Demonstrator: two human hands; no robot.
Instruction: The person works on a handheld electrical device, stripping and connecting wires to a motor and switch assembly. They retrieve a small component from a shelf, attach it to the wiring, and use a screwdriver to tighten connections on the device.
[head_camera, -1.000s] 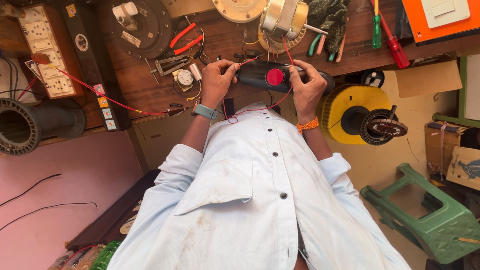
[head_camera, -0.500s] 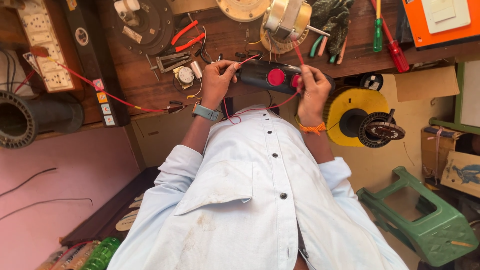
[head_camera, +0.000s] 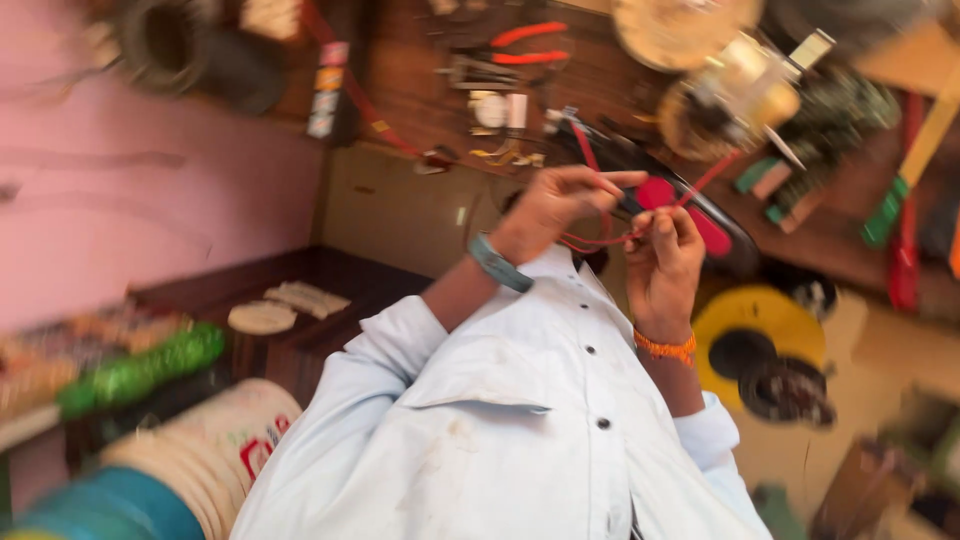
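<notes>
Left hand (head_camera: 555, 205) and right hand (head_camera: 665, 260) raised close together, fingers pinched on thin red wire (head_camera: 600, 240) looped between them. Just beyond hands: black device with red patches (head_camera: 690, 215) on wooden worktop (head_camera: 420, 70). Further back, red-handled pliers (head_camera: 525, 45). Right, below worktop edge, yellow spool (head_camera: 765, 320). View blurred; finer details unclear.

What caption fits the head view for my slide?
Both hands, left hand and right hand, pinch a thin red wire over a black-and-red handheld device at a cluttered wooden workbench.
</notes>
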